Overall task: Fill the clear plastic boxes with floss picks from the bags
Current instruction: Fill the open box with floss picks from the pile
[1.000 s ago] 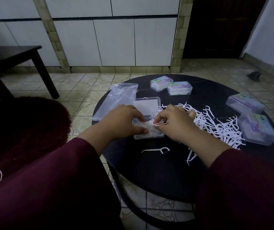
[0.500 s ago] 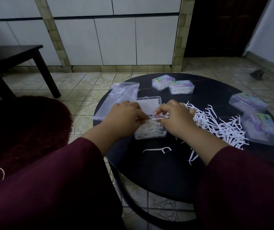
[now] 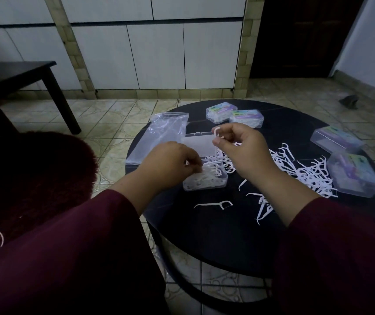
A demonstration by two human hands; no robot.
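Filling open clear box [image 3: 204, 180] with floss picks
Left hand [image 3: 170, 165] pinching picks at the box — right hand [image 3: 241, 147] pinching one floss pick [image 3: 216, 131] above it

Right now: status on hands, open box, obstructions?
Left hand pinching picks at the open box. Right hand raised, pinching one floss pick. Box partly filled, lid up. Loose picks beside it; nothing blocking.

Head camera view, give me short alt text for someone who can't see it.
Over a round black table, the right hand lifts a white floss pick while the left hand holds picks at an open clear box. Loose picks, an empty bag and four closed boxes lie around.
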